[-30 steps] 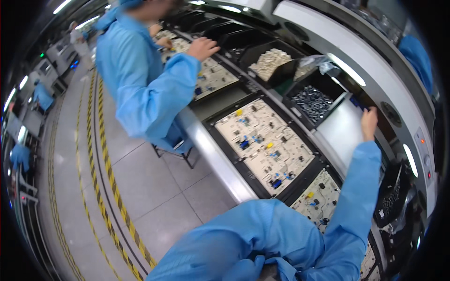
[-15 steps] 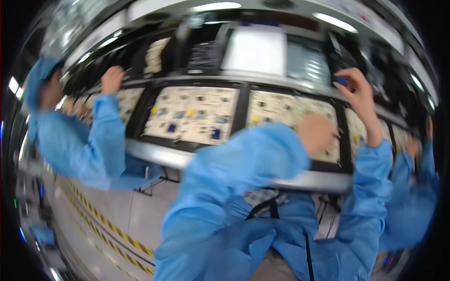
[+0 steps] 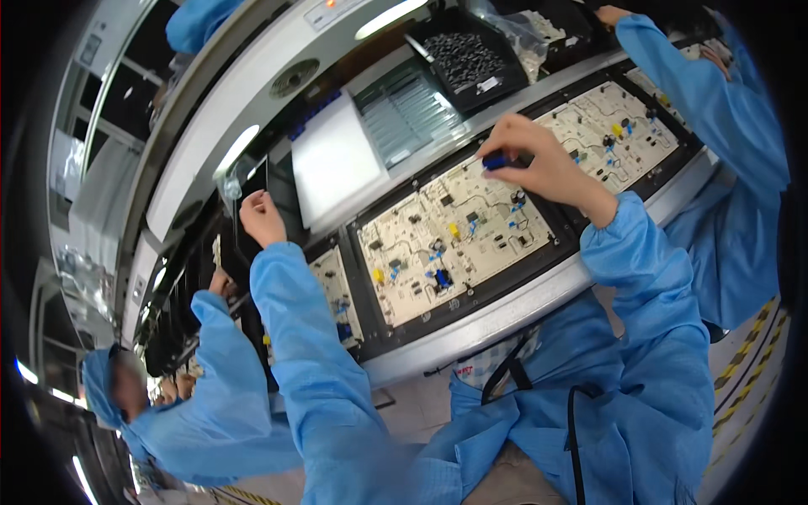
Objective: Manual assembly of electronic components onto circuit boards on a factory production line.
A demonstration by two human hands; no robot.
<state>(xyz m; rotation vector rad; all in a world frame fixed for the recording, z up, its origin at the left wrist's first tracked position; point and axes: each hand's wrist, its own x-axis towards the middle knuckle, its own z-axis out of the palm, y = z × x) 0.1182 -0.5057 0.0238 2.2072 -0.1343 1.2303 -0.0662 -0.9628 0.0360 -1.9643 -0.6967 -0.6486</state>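
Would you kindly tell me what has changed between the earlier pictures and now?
The left hand has moved from over the circuit board leftward and outward, beside the black bin. The right hand, first near the white sheet, then right of it holding a blue part, has come over the board's right side. It still pinches that part; the sheet still lies beyond the board.

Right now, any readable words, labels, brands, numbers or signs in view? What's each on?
None clear enough to quote.
White label on the black bin of dark parts: too small.
Fine markings on the circuit board in front of the person: too small.
Red lettering on the checked cloth at the waist: too small and blurred.
Marks on the panel by the orange light: too small.
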